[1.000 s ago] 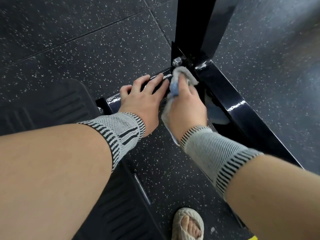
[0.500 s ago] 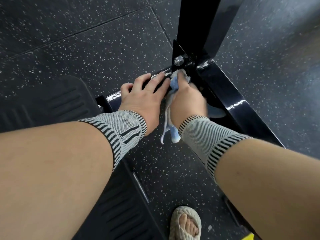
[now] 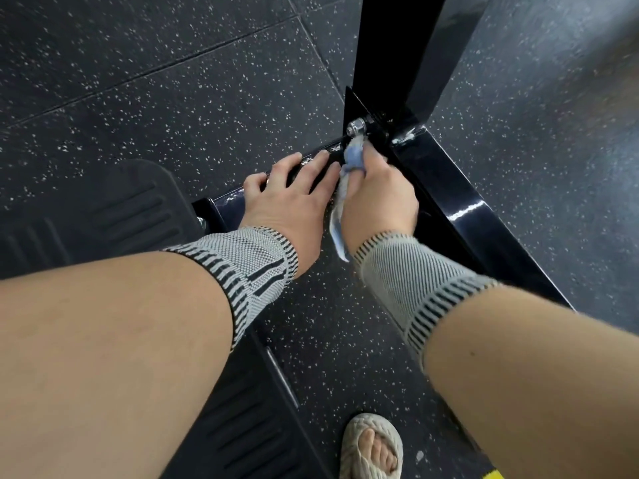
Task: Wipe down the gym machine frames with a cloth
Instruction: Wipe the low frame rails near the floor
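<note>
The glossy black machine frame (image 3: 460,202) has a low base bar, a diagonal bar and an upright post (image 3: 397,46) that meet at a joint with a silver bolt (image 3: 356,126). My right hand (image 3: 380,198) grips a bunched blue and white cloth (image 3: 352,157) and presses it into the joint just below the bolt. A tail of the cloth hangs down by my wrist. My left hand (image 3: 294,198) rests flat on the base bar with fingers spread, right beside the cloth. Both wrists wear grey striped bands.
The floor (image 3: 173,98) is dark speckled rubber tile. A black ribbed foot plate (image 3: 103,209) lies to the left and runs under my left arm. My foot in a beige sandal (image 3: 373,447) stands at the bottom. A yellow edge (image 3: 492,473) shows bottom right.
My right hand has worked the cloth tighter into the joint under the bolt, and the hanging tail has shifted. My left hand stays on the base bar.
</note>
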A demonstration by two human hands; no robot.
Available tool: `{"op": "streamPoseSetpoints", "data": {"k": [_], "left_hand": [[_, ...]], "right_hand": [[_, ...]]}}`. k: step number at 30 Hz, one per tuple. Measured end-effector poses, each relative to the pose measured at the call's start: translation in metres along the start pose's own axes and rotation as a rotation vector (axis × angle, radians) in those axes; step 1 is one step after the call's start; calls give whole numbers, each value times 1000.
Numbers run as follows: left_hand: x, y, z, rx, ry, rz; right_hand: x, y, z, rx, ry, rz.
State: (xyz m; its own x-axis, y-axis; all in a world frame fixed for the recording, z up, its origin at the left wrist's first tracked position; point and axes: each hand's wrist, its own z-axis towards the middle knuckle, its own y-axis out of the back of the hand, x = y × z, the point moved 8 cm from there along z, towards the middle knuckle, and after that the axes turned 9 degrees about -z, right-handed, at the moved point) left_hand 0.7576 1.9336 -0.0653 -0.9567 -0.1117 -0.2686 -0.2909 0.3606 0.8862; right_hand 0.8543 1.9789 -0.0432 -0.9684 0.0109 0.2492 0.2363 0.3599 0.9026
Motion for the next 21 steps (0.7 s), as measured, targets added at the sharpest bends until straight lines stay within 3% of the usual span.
{"op": "streamPoseSetpoints", "data": {"k": [6, 14, 21], "left_hand": [[2, 2, 0, -9, -14, -23], [1, 2, 0, 1, -12, -11], [0, 2, -1, 14, -13, -16]], "right_hand": [[-12, -23, -12, 157, -76, -120], [-9, -16, -13, 89, 47, -168], [-12, -15, -9, 149, -35, -155]]}}
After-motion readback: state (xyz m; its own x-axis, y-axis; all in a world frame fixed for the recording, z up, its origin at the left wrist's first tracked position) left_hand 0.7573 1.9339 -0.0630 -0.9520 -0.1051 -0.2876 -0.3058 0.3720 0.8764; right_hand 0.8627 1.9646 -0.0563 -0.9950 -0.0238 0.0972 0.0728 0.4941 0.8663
